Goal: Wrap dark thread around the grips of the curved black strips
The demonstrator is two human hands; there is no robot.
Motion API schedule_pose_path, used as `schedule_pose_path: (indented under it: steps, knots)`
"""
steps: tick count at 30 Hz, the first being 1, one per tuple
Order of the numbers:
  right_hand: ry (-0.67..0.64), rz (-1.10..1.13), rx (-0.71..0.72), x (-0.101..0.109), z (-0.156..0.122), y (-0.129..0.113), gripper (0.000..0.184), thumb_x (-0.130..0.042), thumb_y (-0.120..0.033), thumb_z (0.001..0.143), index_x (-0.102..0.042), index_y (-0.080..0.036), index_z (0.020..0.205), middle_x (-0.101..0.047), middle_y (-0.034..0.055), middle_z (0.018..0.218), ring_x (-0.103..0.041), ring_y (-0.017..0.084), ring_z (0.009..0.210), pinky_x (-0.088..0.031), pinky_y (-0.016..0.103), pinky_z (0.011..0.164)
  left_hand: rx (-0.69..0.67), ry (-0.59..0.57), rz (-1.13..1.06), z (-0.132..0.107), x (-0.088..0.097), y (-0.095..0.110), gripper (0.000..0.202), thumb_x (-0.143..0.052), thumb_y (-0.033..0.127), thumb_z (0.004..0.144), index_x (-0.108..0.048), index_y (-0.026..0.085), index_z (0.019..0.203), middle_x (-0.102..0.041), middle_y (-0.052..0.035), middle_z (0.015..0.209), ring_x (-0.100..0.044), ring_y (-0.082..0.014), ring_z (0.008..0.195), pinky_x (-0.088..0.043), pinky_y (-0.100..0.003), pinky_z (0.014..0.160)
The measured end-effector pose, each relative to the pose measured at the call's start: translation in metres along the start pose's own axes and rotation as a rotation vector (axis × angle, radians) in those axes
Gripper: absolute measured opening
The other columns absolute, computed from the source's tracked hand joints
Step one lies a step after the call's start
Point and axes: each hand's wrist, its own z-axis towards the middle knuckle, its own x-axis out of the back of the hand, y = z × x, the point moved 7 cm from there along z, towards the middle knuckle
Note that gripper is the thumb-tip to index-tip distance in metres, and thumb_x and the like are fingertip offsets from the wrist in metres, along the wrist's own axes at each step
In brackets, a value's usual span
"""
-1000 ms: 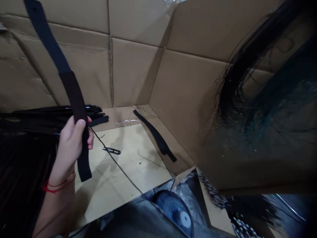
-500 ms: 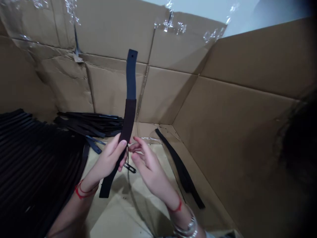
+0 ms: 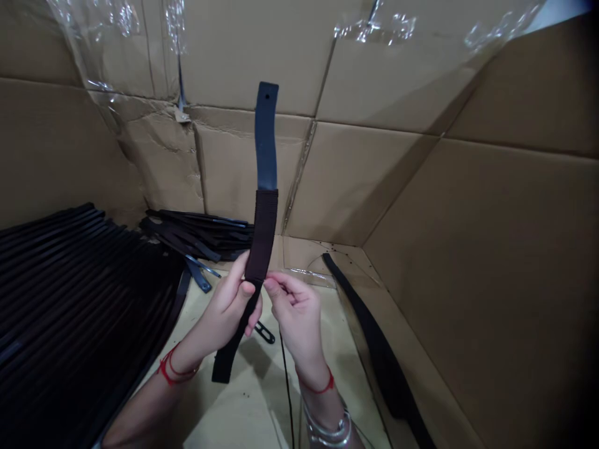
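Above the counter point(image 3: 262, 402), the left hand point(image 3: 227, 315) grips a dark strap point(image 3: 266, 146); the right hand's point(image 3: 298, 318) fingers point(image 3: 275, 292) pinch, apparently on cord point(image 3: 287, 383), at its edge. Winding seems the step; the next turn calls for tension.

No readable text, labels, numbers or signs.
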Motion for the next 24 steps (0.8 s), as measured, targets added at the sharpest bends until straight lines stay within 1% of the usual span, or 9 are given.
schedule_pose_path:
  steps: [2,5,8,11,14,18,21,23,24]
  knots:
    - [-0.06,0.033,-0.023,-0.002,0.001,0.003,0.031,-0.072,-0.041,0.082,-0.074,-0.012,0.091,-0.04,-0.0039,0.051,-0.025,0.005,0.041,-0.023,0.017,0.037,0.002,-0.028,-0.053,-0.001,-0.005,-0.001,0.073,-0.039,0.06,0.092,-0.019,0.021,0.15,-0.049,0.0053,0.052,-0.043,-0.0083,0.038,-0.035,-0.015,0.037]
    - [-0.119,0.07,-0.03,-0.003,0.001,0.004,0.038,-0.072,-0.048,0.082,-0.073,-0.011,0.091,-0.03,-0.0067,0.048,-0.018,0.004,0.041,-0.014,0.016,0.035,0.027,-0.065,-0.101,-0.002,-0.01,-0.002,0.075,-0.038,0.061,0.091,-0.014,0.024,0.152,-0.049,0.005,0.052,-0.043,-0.0077,0.038,-0.037,-0.015,0.038]
    - [-0.191,0.151,-0.039,-0.004,-0.001,0.005,0.038,-0.071,-0.047,0.085,-0.071,-0.01,0.092,-0.027,-0.0077,0.049,-0.016,0.003,0.041,-0.012,0.015,0.036,0.036,-0.096,-0.183,-0.002,-0.014,-0.003,0.074,-0.035,0.06,0.093,-0.012,0.025,0.153,-0.05,0.0056,0.049,-0.041,-0.0073,0.035,-0.035,-0.013,0.035]
    - [-0.36,0.28,-0.091,-0.013,-0.005,0.005,0.037,-0.07,-0.046,0.087,-0.069,-0.01,0.094,-0.024,-0.009,0.049,-0.013,0.002,0.04,-0.011,0.014,0.036,0.073,-0.179,-0.263,-0.004,-0.02,-0.004,0.076,-0.029,0.064,0.092,-0.009,0.024,0.154,-0.05,0.0057,0.045,-0.038,-0.0078,0.03,-0.031,-0.013,0.031]
    - [-0.447,0.358,-0.164,-0.017,-0.005,0.008,0.039,-0.074,-0.046,0.083,-0.067,-0.009,0.094,-0.025,-0.0099,0.049,-0.012,0.002,0.039,-0.01,0.014,0.036,0.13,-0.226,-0.227,-0.007,-0.019,-0.007,0.085,-0.025,0.072,0.086,0.0,0.027,0.154,-0.051,0.0051,0.046,-0.04,-0.0091,0.03,-0.033,-0.015,0.03]
    - [-0.435,0.398,-0.225,-0.015,0.002,0.014,0.04,-0.081,-0.043,0.076,-0.066,-0.01,0.092,-0.032,-0.0089,0.05,-0.012,0.001,0.039,-0.01,0.014,0.035,0.13,-0.162,-0.019,-0.008,-0.01,-0.006,0.091,-0.029,0.074,0.083,0.007,0.028,0.153,-0.05,0.0056,0.049,-0.047,-0.0094,0.039,-0.041,-0.016,0.04]
    - [-0.397,0.402,-0.209,-0.011,0.006,0.016,0.04,-0.083,-0.042,0.074,-0.066,-0.01,0.09,-0.033,-0.0084,0.05,-0.013,0.001,0.039,-0.009,0.014,0.035,0.164,-0.119,0.01,-0.007,-0.01,-0.007,0.1,-0.05,0.067,0.082,0.011,0.029,0.151,-0.055,0.0053,0.062,-0.049,-0.0093,0.043,-0.042,-0.019,0.043]
    - [-0.335,0.398,-0.197,-0.006,0.008,0.014,0.04,-0.082,-0.043,0.075,-0.067,-0.01,0.091,-0.031,-0.0088,0.05,-0.013,0.001,0.039,-0.01,0.014,0.035,0.17,-0.016,0.113,-0.006,-0.008,-0.007,0.098,-0.067,0.054,0.079,-0.003,0.027,0.147,-0.061,0.0027,0.073,-0.055,-0.0109,0.05,-0.044,-0.02,0.047]
    - [-0.297,0.391,-0.191,-0.004,0.007,0.012,0.04,-0.082,-0.043,0.075,-0.067,-0.01,0.091,-0.03,-0.0087,0.051,-0.013,0.002,0.04,-0.01,0.014,0.035,0.149,0.059,0.199,-0.006,-0.006,-0.005,0.087,-0.071,0.048,0.078,-0.015,0.025,0.141,-0.063,0.0005,0.079,-0.059,-0.0126,0.058,-0.046,-0.021,0.052]
